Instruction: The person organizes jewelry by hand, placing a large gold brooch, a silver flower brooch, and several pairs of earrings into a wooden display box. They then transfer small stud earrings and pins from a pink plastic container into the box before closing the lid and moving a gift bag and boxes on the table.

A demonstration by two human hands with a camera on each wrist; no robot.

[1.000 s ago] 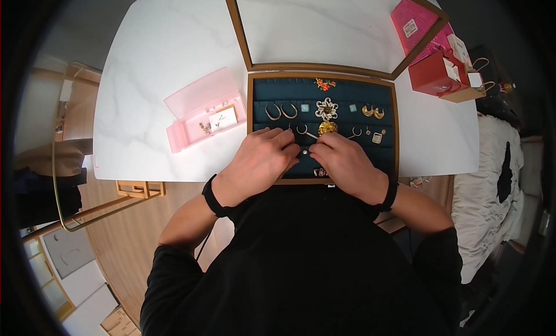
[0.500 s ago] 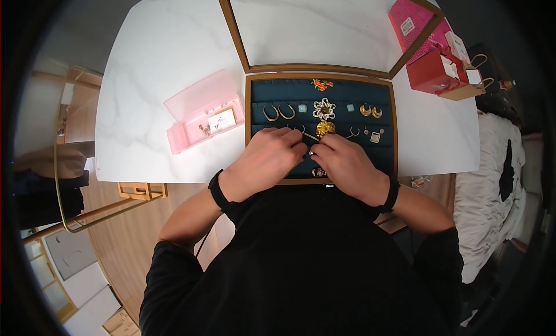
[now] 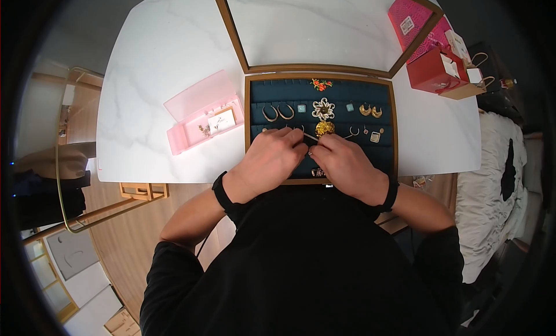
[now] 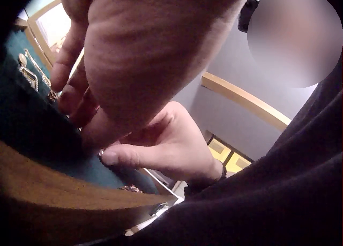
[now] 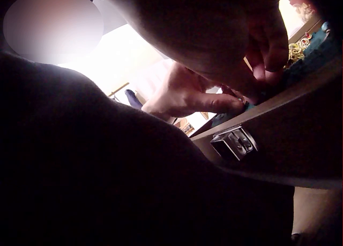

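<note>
Both hands over an open case [image 3: 395,122]: wooden frame, clear lid [image 3: 313,29] raised on hinges beyond them, dark teal soft lining in ridged rows. Metal latch [image 5: 236,144] on the front wall, seen in the right wrist view.

Right hand [image 3: 350,162]: fingers bent, thumb and fingertip nearly closed, pinching a tiny shiny stud [image 3: 310,153] above the lining. Left hand [image 3: 271,158]: fingers curled, tips just beside the stud; cannot tell whether they grip anything, contact partly hidden. Black band on each wrist.

Beyond the fingertips: gold textured ornament [image 3: 325,128], and past it a pale openwork flower brooch [image 3: 323,109] with pointed petals; farthest, a red-orange floral piece [image 3: 322,85]. Beyond the left hand, two oval metal hoops [image 3: 278,112] and a turquoise square [image 3: 302,108]. Beyond the right hand, rounded gold earrings [image 3: 371,111] and a pale square drop [image 3: 375,137]. Nearer the person, between the hands, a small dark pinkish piece [image 3: 318,173].

Surface: smooth white table [image 3: 150,75], grey marble veining. Left of the left hand, an open translucent pink box [image 3: 180,140]. Beyond and right of the right hand, a red paper bag [image 3: 431,74] and pink patterned packaging [image 3: 414,23].

Room: wood-grain floor [image 3: 139,237]; bed [image 3: 486,203] with crumpled white bedding, far right of the right hand.
</note>
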